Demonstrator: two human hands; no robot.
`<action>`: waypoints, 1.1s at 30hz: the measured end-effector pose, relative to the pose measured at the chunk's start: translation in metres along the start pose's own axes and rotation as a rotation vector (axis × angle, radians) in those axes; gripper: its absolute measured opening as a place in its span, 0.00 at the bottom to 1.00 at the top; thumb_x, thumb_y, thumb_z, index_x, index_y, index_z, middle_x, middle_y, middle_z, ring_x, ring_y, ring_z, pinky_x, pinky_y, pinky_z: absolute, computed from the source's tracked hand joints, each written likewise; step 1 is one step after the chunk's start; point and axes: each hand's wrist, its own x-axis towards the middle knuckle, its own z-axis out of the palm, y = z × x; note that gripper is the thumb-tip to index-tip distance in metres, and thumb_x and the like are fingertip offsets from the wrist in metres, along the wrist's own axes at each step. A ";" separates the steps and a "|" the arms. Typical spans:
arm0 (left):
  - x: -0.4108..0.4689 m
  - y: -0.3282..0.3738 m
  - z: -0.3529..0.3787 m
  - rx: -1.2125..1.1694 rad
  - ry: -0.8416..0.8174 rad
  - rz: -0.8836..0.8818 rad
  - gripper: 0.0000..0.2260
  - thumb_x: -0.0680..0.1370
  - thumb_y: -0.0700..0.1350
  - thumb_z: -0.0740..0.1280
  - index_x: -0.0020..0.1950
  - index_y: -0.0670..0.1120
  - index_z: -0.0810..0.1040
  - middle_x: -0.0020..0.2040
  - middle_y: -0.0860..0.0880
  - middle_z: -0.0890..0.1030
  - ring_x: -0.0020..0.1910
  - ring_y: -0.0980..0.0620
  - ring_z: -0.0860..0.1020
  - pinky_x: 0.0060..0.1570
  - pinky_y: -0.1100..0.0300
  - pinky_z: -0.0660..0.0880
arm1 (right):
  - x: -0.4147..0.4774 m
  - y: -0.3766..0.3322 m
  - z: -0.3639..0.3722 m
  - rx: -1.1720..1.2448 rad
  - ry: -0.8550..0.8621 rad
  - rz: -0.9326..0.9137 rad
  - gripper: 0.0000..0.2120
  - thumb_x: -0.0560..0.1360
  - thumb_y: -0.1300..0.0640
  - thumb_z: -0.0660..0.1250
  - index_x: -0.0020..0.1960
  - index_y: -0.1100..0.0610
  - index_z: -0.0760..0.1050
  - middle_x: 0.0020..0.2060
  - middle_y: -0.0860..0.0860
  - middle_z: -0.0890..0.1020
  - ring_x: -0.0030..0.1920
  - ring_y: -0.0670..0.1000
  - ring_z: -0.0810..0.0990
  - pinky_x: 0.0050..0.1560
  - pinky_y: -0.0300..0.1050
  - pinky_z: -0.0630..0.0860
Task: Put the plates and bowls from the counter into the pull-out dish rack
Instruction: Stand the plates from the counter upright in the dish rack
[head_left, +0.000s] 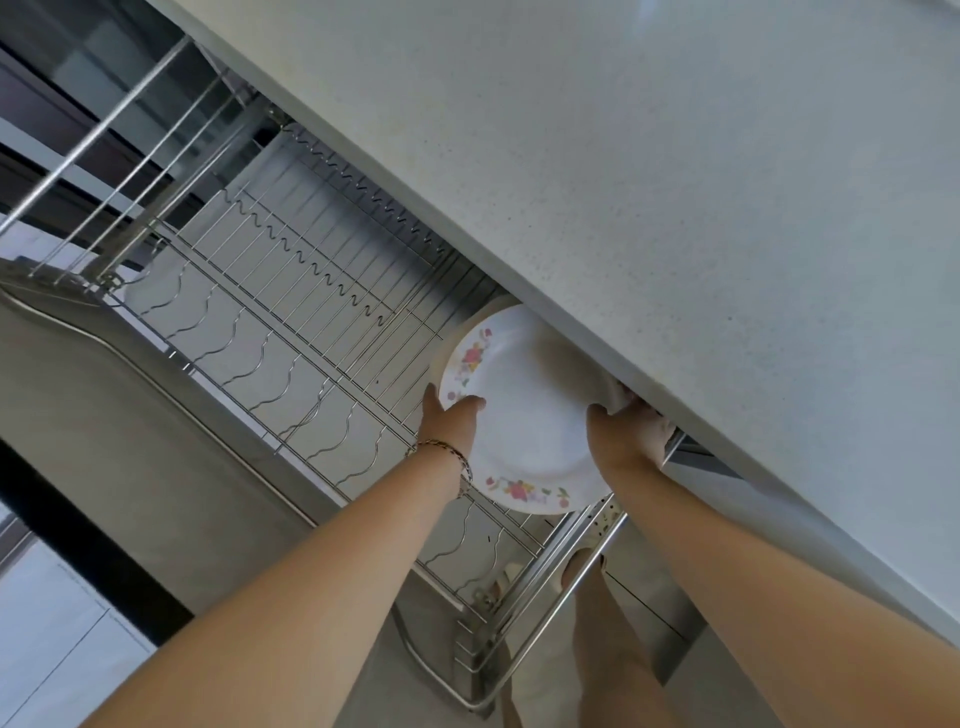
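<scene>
You are holding a white flowered plate (524, 415) in both hands, your left hand (451, 418) gripping its left rim and your right hand (626, 431) gripping its right rim, above the pulled-out wire dish rack (270, 291), just under the counter (675, 182) edge.

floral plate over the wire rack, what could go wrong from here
The round white floral-rimmed plate is partly under the grey speckled countertop edge and could knock it. The left hand and right hand grip only its rim, so it may slip onto the steel wire dish rack or miss a slot.
</scene>
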 end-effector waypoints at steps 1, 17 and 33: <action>0.001 -0.001 0.001 -0.039 0.002 -0.022 0.31 0.77 0.42 0.62 0.77 0.45 0.51 0.76 0.43 0.60 0.73 0.41 0.63 0.70 0.46 0.61 | 0.003 0.002 -0.001 0.024 -0.022 0.004 0.15 0.79 0.63 0.52 0.61 0.69 0.70 0.57 0.66 0.76 0.62 0.63 0.72 0.63 0.52 0.67; -0.058 0.000 -0.040 0.617 0.072 0.316 0.13 0.78 0.39 0.55 0.60 0.43 0.73 0.61 0.42 0.77 0.52 0.46 0.77 0.46 0.64 0.69 | -0.047 0.003 0.002 -0.438 -0.164 -0.442 0.25 0.77 0.57 0.59 0.73 0.56 0.59 0.74 0.55 0.54 0.74 0.56 0.55 0.72 0.50 0.65; -0.190 0.202 0.077 0.340 -0.054 0.538 0.04 0.78 0.38 0.58 0.49 0.43 0.72 0.44 0.46 0.79 0.31 0.54 0.76 0.30 0.64 0.71 | -0.032 -0.079 -0.285 -0.229 0.024 -0.725 0.12 0.76 0.57 0.62 0.57 0.54 0.77 0.48 0.50 0.78 0.46 0.46 0.74 0.52 0.36 0.70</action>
